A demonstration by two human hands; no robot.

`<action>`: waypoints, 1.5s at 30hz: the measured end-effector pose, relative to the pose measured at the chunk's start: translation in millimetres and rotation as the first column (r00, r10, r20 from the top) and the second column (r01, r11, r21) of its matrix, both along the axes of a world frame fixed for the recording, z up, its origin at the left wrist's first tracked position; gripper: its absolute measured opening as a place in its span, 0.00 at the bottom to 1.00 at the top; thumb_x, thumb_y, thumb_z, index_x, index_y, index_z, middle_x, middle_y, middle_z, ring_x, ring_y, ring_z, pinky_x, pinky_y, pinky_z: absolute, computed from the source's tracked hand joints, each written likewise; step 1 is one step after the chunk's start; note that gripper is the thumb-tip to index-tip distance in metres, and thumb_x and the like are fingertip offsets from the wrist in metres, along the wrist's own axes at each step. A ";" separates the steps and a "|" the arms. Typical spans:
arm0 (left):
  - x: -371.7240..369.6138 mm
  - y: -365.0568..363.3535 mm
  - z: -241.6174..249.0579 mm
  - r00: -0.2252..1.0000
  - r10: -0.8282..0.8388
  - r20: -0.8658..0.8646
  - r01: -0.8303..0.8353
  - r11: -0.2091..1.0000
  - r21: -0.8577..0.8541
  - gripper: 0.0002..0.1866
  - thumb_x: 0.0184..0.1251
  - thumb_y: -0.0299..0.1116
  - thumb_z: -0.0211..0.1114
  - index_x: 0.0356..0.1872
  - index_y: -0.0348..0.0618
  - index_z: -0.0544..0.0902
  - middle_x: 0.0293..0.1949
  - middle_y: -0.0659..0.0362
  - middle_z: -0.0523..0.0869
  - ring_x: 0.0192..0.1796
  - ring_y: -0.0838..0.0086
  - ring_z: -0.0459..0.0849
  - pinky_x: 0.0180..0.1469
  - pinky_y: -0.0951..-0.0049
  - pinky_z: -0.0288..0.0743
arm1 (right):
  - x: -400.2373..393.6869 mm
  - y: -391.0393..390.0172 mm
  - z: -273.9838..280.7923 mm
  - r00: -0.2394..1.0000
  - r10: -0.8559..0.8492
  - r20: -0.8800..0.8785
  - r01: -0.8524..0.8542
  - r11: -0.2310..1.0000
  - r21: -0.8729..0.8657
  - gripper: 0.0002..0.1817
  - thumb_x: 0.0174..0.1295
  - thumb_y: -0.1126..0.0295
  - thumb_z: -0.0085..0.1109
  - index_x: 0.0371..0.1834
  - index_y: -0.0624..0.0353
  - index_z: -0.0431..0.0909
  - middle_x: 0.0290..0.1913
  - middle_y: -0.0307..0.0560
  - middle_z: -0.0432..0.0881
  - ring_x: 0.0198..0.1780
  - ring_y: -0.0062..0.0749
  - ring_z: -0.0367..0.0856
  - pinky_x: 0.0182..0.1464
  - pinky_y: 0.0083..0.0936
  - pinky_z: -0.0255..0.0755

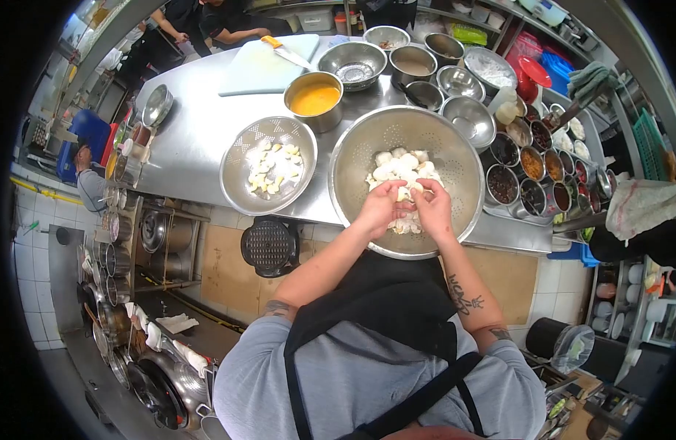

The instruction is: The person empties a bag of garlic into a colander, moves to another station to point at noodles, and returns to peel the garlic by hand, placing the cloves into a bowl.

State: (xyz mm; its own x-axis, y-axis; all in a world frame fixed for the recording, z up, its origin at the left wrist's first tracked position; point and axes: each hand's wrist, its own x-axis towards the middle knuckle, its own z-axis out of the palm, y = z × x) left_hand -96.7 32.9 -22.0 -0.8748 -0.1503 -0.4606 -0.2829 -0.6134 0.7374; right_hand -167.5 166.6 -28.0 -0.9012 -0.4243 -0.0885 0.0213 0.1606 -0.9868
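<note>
A large steel colander stands at the table's front edge with a heap of white garlic bulbs and loose skins inside. Over the heap, my left hand and my right hand meet with fingers closed around a pale piece of garlic. Left of it, a smaller perforated steel bowl holds peeled cloves.
Behind are a pot of orange liquid, a white cutting board with an orange-handled knife, and several steel bowls. Ingredient containers line the right side. Other people are at the far side and left.
</note>
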 end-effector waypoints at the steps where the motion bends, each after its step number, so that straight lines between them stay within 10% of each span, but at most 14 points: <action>1: -0.8 -2.5 -3.1 1.000 0.018 0.008 -0.019 0.995 0.095 0.15 0.83 0.35 0.42 0.59 0.42 0.74 0.44 0.57 0.81 0.39 0.76 0.81 0.38 0.73 0.79 | 0.1 0.3 2.5 0.997 -0.020 0.077 0.028 0.994 -0.105 0.19 0.64 0.76 0.63 0.57 0.69 0.74 0.39 0.48 0.84 0.34 0.22 0.81 0.35 0.22 0.78; 7: -5.8 -3.1 -10.9 0.994 -0.072 0.081 0.080 0.991 -0.103 0.15 0.78 0.43 0.54 0.50 0.42 0.76 0.38 0.62 0.80 0.37 0.75 0.80 0.36 0.73 0.74 | -3.3 8.7 -4.8 0.990 0.004 0.143 0.023 0.982 -0.189 0.16 0.63 0.79 0.63 0.55 0.67 0.77 0.42 0.46 0.84 0.37 0.20 0.80 0.38 0.18 0.77; 10: -3.7 6.6 -11.8 0.980 -0.182 -0.078 0.053 0.620 -0.783 0.19 0.72 0.48 0.61 0.45 0.41 0.76 0.32 0.63 0.80 0.34 0.74 0.80 0.35 0.73 0.73 | -11.7 14.6 -21.1 0.995 0.070 0.068 -0.070 0.998 -0.008 0.20 0.62 0.80 0.63 0.58 0.67 0.75 0.43 0.44 0.82 0.39 0.19 0.80 0.41 0.17 0.75; 15: -4.9 12.0 -7.6 0.983 -0.164 -0.080 0.006 0.465 -0.885 0.18 0.71 0.46 0.62 0.40 0.39 0.76 0.33 0.47 0.84 0.35 0.58 0.83 0.41 0.61 0.76 | -18.2 17.7 0.4 0.946 0.318 -0.062 -0.292 0.921 0.259 0.19 0.65 0.77 0.60 0.59 0.67 0.74 0.43 0.42 0.82 0.41 0.17 0.78 0.45 0.17 0.74; 20: -6.9 11.6 -8.9 0.998 0.011 -0.059 -0.055 0.563 -0.825 0.17 0.77 0.44 0.54 0.42 0.38 0.74 0.35 0.45 0.84 0.39 0.53 0.84 0.43 0.58 0.75 | -21.3 10.5 5.3 0.885 0.447 0.130 -0.464 0.874 0.148 0.20 0.74 0.59 0.50 0.53 0.67 0.77 0.43 0.56 0.85 0.41 0.35 0.83 0.44 0.32 0.76; 23: -8.5 18.6 -12.1 0.998 0.058 0.006 -0.026 0.535 -0.844 0.17 0.79 0.45 0.50 0.43 0.37 0.74 0.36 0.42 0.83 0.41 0.49 0.83 0.45 0.56 0.75 | -15.4 4.1 5.8 0.886 0.396 -0.241 -0.326 0.902 0.282 0.23 0.76 0.54 0.44 0.48 0.68 0.76 0.38 0.64 0.84 0.41 0.50 0.84 0.43 0.38 0.74; 26: -10.9 28.2 -15.2 0.998 0.052 -0.046 -0.065 0.493 -0.868 0.18 0.80 0.44 0.46 0.43 0.37 0.73 0.37 0.40 0.82 0.41 0.46 0.82 0.46 0.55 0.74 | -13.2 4.0 20.3 0.929 0.333 -0.161 -0.277 0.916 0.291 0.24 0.77 0.55 0.42 0.44 0.69 0.76 0.34 0.68 0.82 0.39 0.60 0.83 0.42 0.43 0.74; 34: -14.8 48.7 6.9 0.946 0.089 -0.311 -0.317 0.448 -0.836 0.17 0.81 0.38 0.42 0.36 0.36 0.74 0.29 0.38 0.79 0.32 0.40 0.78 0.36 0.52 0.72 | -12.4 6.3 17.2 0.911 0.267 -0.313 -0.251 0.964 0.092 0.23 0.76 0.62 0.41 0.30 0.70 0.78 0.27 0.67 0.81 0.32 0.62 0.82 0.35 0.45 0.73; 37: -15.6 48.3 8.1 0.924 0.036 -0.381 -0.362 0.406 -0.839 0.19 0.81 0.39 0.42 0.33 0.36 0.74 0.25 0.45 0.79 0.25 0.54 0.78 0.31 0.59 0.71 | -11.0 11.0 13.8 0.914 0.226 -0.337 -0.213 0.974 0.076 0.22 0.74 0.66 0.42 0.27 0.70 0.78 0.25 0.65 0.80 0.29 0.60 0.81 0.32 0.44 0.72; 41: -16.5 47.8 3.2 0.951 0.122 -0.285 -0.270 0.778 -0.567 0.21 0.82 0.43 0.42 0.31 0.39 0.73 0.21 0.63 0.73 0.23 0.81 0.71 0.24 0.73 0.66 | -9.4 15.3 11.7 0.873 0.205 -0.442 -0.228 0.974 0.000 0.20 0.74 0.66 0.41 0.30 0.69 0.78 0.23 0.61 0.80 0.25 0.57 0.81 0.31 0.44 0.71; 45: -14.5 38.6 7.0 0.983 0.128 -0.131 -0.139 0.987 -0.081 0.19 0.82 0.44 0.45 0.32 0.43 0.73 0.21 0.63 0.71 0.20 0.81 0.66 0.22 0.78 0.60 | -8.2 21.5 32.0 0.913 0.295 -0.283 -0.312 0.950 -0.016 0.20 0.75 0.64 0.42 0.32 0.68 0.77 0.25 0.57 0.82 0.28 0.49 0.83 0.32 0.42 0.71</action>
